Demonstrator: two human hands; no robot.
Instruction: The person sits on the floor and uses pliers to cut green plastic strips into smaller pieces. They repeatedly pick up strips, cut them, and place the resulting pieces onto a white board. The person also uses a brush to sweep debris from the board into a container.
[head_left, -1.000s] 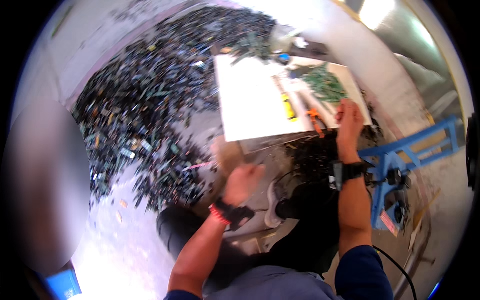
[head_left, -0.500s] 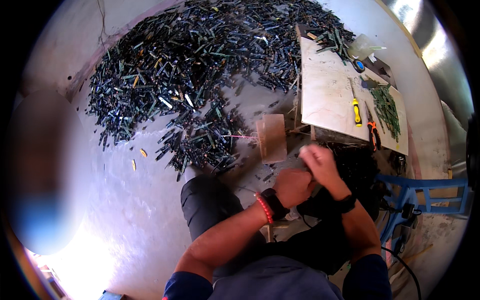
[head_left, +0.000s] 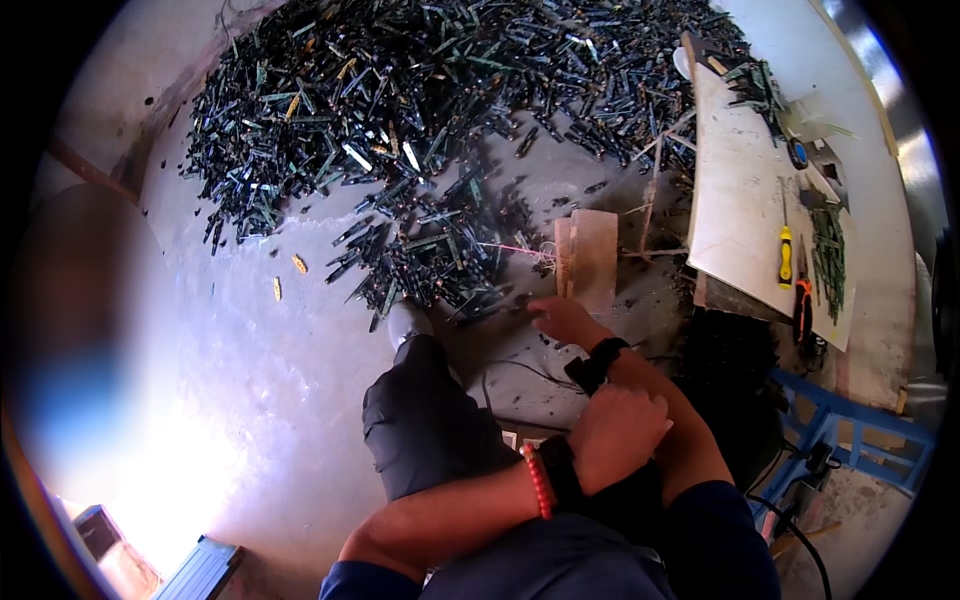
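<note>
My right hand [head_left: 559, 319] is reached forward over the floor, fingers apart and loosely bent, just below an upright reddish-brown block [head_left: 591, 262]. A dark watch [head_left: 590, 364] is on its wrist. My left hand [head_left: 617, 437] is crossed over against my right forearm, its fingers curled; whether anything is in them is hidden. A red bead bracelet [head_left: 537, 480] and a dark band sit on the left wrist. Ahead, a large heap of dark narrow strips [head_left: 430, 90] covers the floor, with a smaller cluster [head_left: 420, 270] near my left shoe [head_left: 408, 322].
At right a pale board [head_left: 735, 200] carries a yellow-handled screwdriver [head_left: 786, 255], orange-handled pliers [head_left: 801, 305], green strips [head_left: 828, 260] and a blue-rimmed tool [head_left: 797, 152]. A blue plastic chair [head_left: 860, 450], cables and a dark pile [head_left: 725, 355] lie at lower right.
My right hand came back from the board, met my left hand, then moved forward-left toward the block. My left hand moved down-right against the right forearm. The view has swung left.
</note>
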